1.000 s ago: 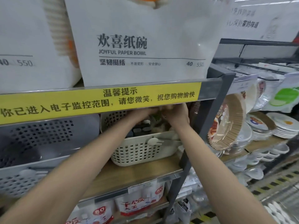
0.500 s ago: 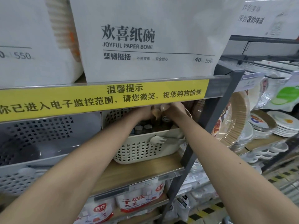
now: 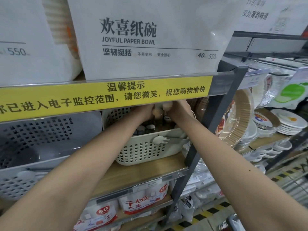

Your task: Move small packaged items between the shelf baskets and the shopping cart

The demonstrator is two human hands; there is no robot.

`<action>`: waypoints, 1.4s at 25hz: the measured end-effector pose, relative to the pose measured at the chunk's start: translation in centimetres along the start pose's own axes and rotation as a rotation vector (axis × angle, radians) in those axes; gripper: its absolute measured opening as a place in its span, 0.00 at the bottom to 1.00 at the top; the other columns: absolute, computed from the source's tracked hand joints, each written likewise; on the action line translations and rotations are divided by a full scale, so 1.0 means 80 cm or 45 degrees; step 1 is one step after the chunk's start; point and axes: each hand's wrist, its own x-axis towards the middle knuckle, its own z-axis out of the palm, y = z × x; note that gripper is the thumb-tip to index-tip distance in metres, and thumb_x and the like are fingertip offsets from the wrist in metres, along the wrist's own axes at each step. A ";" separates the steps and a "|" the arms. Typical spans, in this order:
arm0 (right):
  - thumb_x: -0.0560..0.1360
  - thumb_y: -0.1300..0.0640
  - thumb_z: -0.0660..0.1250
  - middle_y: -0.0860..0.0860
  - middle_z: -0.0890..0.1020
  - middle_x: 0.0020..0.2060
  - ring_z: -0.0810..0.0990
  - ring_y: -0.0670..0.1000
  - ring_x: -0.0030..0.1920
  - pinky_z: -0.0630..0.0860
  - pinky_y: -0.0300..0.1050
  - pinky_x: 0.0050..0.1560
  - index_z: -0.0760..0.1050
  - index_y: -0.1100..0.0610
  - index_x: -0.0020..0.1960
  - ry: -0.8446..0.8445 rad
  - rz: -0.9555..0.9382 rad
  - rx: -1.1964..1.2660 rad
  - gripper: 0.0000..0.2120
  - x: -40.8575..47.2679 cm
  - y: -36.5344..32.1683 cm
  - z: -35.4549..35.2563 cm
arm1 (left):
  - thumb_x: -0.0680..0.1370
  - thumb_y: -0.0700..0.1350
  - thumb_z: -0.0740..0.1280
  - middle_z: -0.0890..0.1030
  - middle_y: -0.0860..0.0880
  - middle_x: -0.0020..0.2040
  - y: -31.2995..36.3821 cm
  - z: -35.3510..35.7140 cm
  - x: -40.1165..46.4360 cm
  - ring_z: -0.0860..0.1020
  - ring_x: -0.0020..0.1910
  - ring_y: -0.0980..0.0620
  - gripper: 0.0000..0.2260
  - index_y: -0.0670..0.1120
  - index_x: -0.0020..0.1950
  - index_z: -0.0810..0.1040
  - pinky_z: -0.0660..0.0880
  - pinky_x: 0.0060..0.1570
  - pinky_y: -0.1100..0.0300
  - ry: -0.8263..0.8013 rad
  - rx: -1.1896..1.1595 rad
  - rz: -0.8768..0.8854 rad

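While both forearms are reaching up from the bottom corners of the view, the 2 hands are meeting over the white perforated basket [image 3: 146, 150], which is standing near the front right edge of the wooden shelf [image 3: 141, 172]. A corner of what seems to be the shopping cart [image 3: 232, 222] is showing at the bottom right, and I cannot see what it is carrying, so how many items are already moved I cannot tell. I judge that the task is somewhere in the middle: the basket is still holding several small dark bottles [image 3: 147, 128] with pale caps, standing upright along its front wall.

The left hand [image 3: 146, 110] is curling its fingers around a small brown item [image 3: 157, 111], raised above the basket just under the yellow notice strip [image 3: 106, 97]. The right hand [image 3: 177, 111] is touching it from the other side, its fingers also bent around a small packaged thing, but the strip is hiding the fingertips, so the exact grip is not clear. Whether the items are going in or coming out, I cannot say.

Further left, a grey basket [image 3: 50, 139] is sitting on the same shelf. Above, large white paper bowl packs [image 3: 150, 39] are standing, and far right, stacked plates [image 3: 290, 122] are lying.
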 end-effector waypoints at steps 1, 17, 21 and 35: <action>0.76 0.57 0.63 0.58 0.73 0.61 0.77 0.60 0.54 0.71 0.46 0.44 0.69 0.60 0.65 0.011 -0.021 -0.018 0.19 -0.001 0.001 -0.002 | 0.76 0.43 0.65 0.73 0.45 0.49 0.001 -0.002 -0.002 0.70 0.45 0.48 0.05 0.46 0.51 0.73 0.63 0.37 0.60 -0.013 -0.007 -0.004; 0.76 0.57 0.60 0.52 0.81 0.51 0.79 0.51 0.51 0.76 0.42 0.50 0.79 0.59 0.53 0.351 -0.844 -0.180 0.12 -0.269 0.127 -0.089 | 0.79 0.49 0.62 0.75 0.51 0.61 0.069 -0.009 -0.246 0.74 0.60 0.52 0.16 0.46 0.64 0.74 0.68 0.57 0.61 0.540 -0.226 0.420; 0.75 0.58 0.63 0.50 0.81 0.51 0.79 0.48 0.49 0.73 0.36 0.49 0.78 0.57 0.55 0.258 -0.495 -0.224 0.11 -0.322 0.238 -0.103 | 0.77 0.52 0.57 0.76 0.51 0.60 0.158 0.048 -0.275 0.74 0.58 0.53 0.19 0.47 0.66 0.72 0.71 0.55 0.61 0.366 -0.216 0.618; 0.78 0.54 0.62 0.48 0.76 0.61 0.74 0.50 0.60 0.70 0.43 0.55 0.71 0.53 0.65 0.023 0.945 0.018 0.15 -0.560 0.562 -0.128 | 0.80 0.54 0.59 0.68 0.53 0.71 0.424 0.300 -0.303 0.66 0.69 0.54 0.23 0.50 0.74 0.61 0.65 0.62 0.61 -0.653 -0.064 0.885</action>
